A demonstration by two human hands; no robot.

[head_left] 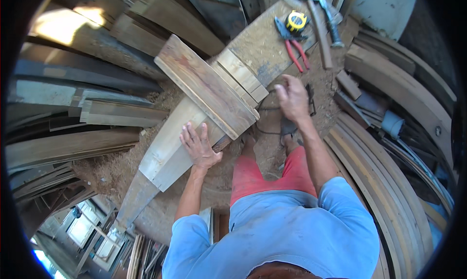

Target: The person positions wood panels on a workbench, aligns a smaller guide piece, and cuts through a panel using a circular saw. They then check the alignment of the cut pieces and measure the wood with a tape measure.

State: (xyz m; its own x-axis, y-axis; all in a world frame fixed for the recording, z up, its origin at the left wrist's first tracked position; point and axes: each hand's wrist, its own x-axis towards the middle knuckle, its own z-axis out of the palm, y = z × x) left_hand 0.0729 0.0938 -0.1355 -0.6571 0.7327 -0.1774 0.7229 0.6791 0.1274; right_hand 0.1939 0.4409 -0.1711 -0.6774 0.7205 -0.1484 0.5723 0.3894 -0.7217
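Observation:
My left hand [198, 145] lies flat with fingers spread on a pale board [165, 143] that runs along a narrow bench [265, 40]. Across this board rests a reddish-brown plank [202, 82], just beyond my left fingertips. Another pale wooden piece [238, 72] shows on the far side of the plank. To the right of the bench, my right hand [294, 100] is raised in the air, fingers loosely bent and thumb apart, with nothing visible in it. Closest to it on the bench are pliers with red handles [297, 55].
A yellow and black tape measure [296, 21], a hammer [331, 23] and a wooden stick [319, 36] lie at the bench's far end. Stacked timber [109, 111] crowds the left, and long boards [384, 181] line the right. Sawdust [109, 174] covers the ground.

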